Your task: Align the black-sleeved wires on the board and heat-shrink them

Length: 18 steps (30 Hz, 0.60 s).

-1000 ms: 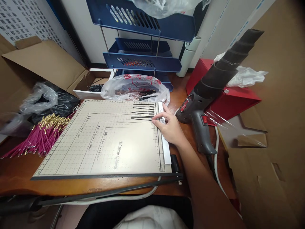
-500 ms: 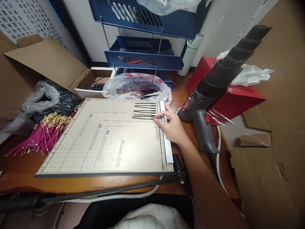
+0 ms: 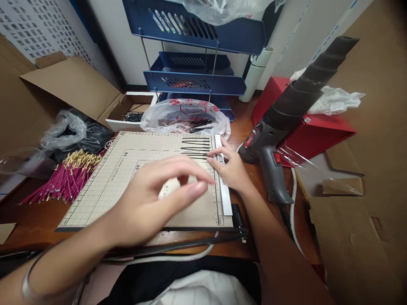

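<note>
Several thin black cords [image 3: 194,148] lie side by side across the upper right of a cream, grid-marked paper cutter board [image 3: 95,186]. My right hand [image 3: 227,167] rests at the board's right edge, thumb and index finger pinched on the end of the nearest cord. Beside those fingers runs a white strip [image 3: 226,203] along that edge. Over the middle of the board hovers my left hand [image 3: 159,195], slightly blurred, fingers curved and thumb a little apart from the index finger, with nothing visible between them. It hides much of the board. The cutter's blade arm [image 3: 178,245] lies lowered along the front.
Magenta cords with gold tips [image 3: 70,176] are heaped at left, near an open cardboard box [image 3: 73,84]. Behind the board are a plastic bag [image 3: 184,112] and blue tray rack [image 3: 193,82]. A heat gun [image 3: 273,156] leans against a red box [image 3: 327,127] at right.
My left hand has come into view from the lower left and is now over the board. My right hand stays at the cord ends. The camera view has shifted slightly.
</note>
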Each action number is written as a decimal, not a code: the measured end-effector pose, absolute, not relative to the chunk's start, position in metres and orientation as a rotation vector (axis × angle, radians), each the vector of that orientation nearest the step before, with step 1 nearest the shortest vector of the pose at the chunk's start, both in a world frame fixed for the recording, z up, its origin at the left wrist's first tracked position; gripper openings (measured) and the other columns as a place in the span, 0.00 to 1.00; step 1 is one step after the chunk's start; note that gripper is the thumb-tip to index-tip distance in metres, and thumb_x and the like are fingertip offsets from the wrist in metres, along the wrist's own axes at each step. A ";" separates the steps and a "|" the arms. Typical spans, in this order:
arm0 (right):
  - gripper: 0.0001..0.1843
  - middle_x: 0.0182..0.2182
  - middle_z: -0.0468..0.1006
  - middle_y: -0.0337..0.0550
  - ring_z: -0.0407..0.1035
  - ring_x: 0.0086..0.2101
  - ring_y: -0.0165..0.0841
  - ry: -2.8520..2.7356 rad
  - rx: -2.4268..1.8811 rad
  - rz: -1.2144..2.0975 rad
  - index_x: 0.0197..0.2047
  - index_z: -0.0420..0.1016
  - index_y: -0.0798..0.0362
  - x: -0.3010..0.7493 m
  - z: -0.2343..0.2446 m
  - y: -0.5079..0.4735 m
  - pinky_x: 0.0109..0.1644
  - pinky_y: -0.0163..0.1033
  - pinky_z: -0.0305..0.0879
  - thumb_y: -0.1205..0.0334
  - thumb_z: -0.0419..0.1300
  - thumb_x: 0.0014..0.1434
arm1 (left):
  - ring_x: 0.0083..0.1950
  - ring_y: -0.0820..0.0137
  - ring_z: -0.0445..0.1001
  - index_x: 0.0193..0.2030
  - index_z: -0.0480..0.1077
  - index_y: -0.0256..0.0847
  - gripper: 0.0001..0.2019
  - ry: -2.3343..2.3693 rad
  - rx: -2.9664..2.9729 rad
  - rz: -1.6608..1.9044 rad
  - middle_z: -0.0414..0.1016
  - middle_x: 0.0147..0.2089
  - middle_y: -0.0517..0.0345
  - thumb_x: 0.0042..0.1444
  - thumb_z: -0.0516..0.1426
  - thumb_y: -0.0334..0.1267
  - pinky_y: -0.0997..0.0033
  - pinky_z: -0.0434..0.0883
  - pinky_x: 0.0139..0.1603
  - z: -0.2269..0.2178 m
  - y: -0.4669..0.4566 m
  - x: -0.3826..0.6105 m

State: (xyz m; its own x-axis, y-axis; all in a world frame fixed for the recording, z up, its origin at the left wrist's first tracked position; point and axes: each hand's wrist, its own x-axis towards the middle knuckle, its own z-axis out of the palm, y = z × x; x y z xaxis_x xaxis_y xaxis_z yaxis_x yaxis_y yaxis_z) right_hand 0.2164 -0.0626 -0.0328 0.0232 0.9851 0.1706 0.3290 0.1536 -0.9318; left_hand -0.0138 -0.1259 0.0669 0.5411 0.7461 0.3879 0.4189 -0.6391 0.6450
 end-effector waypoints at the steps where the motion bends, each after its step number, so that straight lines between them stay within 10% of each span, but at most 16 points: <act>1: 0.10 0.77 0.62 0.54 0.51 0.79 0.51 -1.459 -1.329 0.877 0.40 0.83 0.49 0.217 -0.034 -0.062 0.81 0.63 0.48 0.56 0.69 0.54 | 0.43 0.65 0.79 0.45 0.81 0.45 0.14 0.930 2.326 0.911 0.84 0.44 0.56 0.75 0.56 0.47 0.65 0.74 0.45 0.062 -0.109 -0.010; 18: 0.22 0.55 0.79 0.48 0.72 0.62 0.46 -1.138 -1.181 1.002 0.49 0.65 0.44 0.209 -0.051 -0.050 0.75 0.61 0.63 0.58 0.64 0.51 | 0.45 0.58 0.69 0.40 0.80 0.40 0.11 0.892 2.764 0.807 0.81 0.41 0.51 0.67 0.59 0.42 0.55 0.61 0.48 0.002 -0.014 0.008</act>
State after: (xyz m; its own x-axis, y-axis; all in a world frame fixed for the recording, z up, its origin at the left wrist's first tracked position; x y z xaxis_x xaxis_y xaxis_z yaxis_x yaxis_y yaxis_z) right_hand 0.2090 -0.0504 -0.0508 0.1639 0.9785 0.1254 -0.0004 0.1272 -0.9919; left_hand 0.0080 -0.0144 0.0016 0.6826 0.5747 0.4514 0.5068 -0.8173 0.2743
